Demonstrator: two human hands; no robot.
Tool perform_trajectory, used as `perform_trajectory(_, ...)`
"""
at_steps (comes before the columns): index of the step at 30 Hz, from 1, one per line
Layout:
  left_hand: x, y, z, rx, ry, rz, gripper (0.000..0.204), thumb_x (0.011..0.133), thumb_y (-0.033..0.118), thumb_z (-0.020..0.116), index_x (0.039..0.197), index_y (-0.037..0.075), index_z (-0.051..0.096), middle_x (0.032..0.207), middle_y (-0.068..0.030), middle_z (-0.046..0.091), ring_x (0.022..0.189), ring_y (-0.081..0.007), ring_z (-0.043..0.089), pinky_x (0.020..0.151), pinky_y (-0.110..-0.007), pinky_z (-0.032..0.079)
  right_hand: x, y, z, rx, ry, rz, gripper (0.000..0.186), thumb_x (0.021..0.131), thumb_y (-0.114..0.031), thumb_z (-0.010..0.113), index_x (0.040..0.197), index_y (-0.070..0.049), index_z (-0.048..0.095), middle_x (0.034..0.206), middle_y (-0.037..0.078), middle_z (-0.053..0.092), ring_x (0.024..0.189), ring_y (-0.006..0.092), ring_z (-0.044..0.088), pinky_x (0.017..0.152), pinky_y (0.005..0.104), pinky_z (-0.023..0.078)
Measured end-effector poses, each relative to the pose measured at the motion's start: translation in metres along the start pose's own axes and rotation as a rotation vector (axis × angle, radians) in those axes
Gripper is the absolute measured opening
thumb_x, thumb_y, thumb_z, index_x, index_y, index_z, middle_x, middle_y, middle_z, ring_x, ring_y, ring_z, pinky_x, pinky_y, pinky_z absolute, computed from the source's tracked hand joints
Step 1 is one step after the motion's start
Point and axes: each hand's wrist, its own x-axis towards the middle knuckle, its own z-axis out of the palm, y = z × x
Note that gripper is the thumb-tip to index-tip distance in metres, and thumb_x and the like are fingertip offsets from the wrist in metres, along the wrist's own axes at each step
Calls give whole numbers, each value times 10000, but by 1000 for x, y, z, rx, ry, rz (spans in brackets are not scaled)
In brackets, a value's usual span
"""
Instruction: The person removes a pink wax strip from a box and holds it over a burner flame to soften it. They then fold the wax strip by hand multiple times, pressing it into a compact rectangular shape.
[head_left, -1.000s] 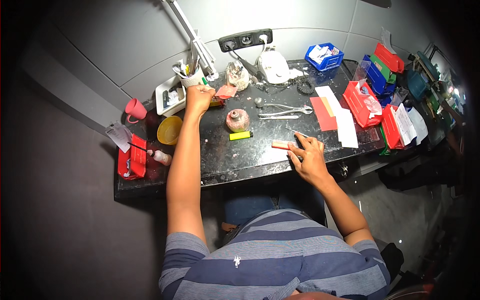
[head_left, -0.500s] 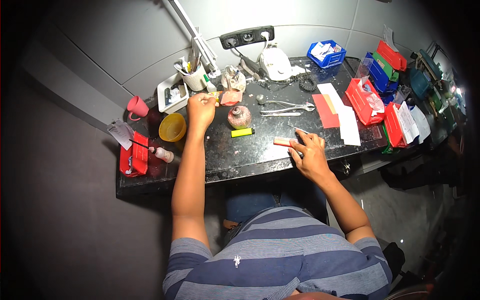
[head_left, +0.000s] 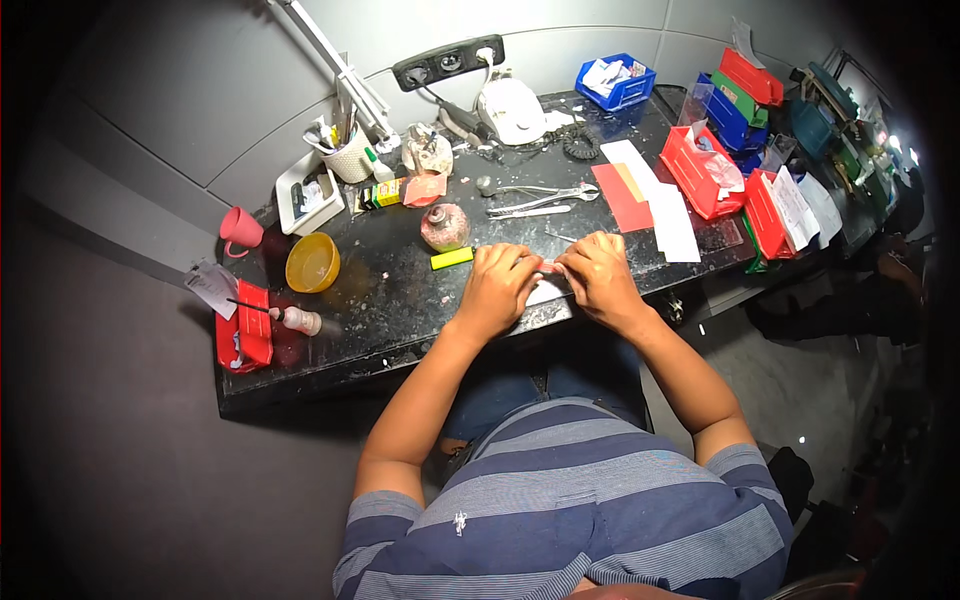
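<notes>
Both hands meet at the near edge of the dark table, a little right of its middle. The left hand and the right hand lie side by side, fingers curled down onto a small pale and pink piece between them; the fingertips pinch it from both sides, though how much of it they cover cannot be told. A flat white sheet lies under the hands, reaching the table's near edge.

Just behind the left hand lies a yellow-green bar, and behind that stands a round pink jar. Pliers lie further back toward the middle. A red card and white paper strip lie close beside the right hand, toward the right end, where red bins crowd the edge.

The freest stretch of table is left of the hands, along the near edge, up to a yellow bowl and a red box at the left end. A white cup of tools and a power strip stand along the far edge.
</notes>
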Motion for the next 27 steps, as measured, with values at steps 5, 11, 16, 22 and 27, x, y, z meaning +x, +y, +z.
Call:
perform_trajectory(5,14,-7,-4,-60,-203,-64,134,882,74,720,1014,55,706,1029,-122,685,1022,-324,628,917,-441,427,8,12,-12,112,-182,155,131,923,-179,747,991,-71,774,964,80,719,967,291,614,940,430,427)
perform_trajectory(11,35,-19,-1,-44,-588,-187,148,849,74,720,989,34,701,980,-159,703,1013,-363,636,930,-464,435,14,26,0,160,-404,197,216,906,-298,773,979,-98,806,945,89,739,997,300,622,943,452,405)
perform_trajectory(16,23,-19,5,70,-437,-8,189,822,62,726,1005,46,682,1059,-146,690,999,-346,624,880,-448,436,4,29,3,59,-250,-39,188,888,-256,789,956,-81,783,892,66,672,907,275,575,836,425,409)
perform_trajectory(22,7,-18,2,-24,-189,183,175,835,54,731,994,44,658,1064,-114,661,960,-316,608,846,-431,438,-8,13,11,-122,-21,-229,147,848,-146,785,841,-68,660,862,58,592,895,255,576,829,418,426)
perform_trajectory(27,2,-21,3,-77,-253,174,193,820,19,737,998,25,665,1061,-117,671,967,-313,618,859,-422,459,-14,4,10,-159,-10,-242,153,848,-132,785,879,-65,651,903,68,609,908,262,589,842,416,432)
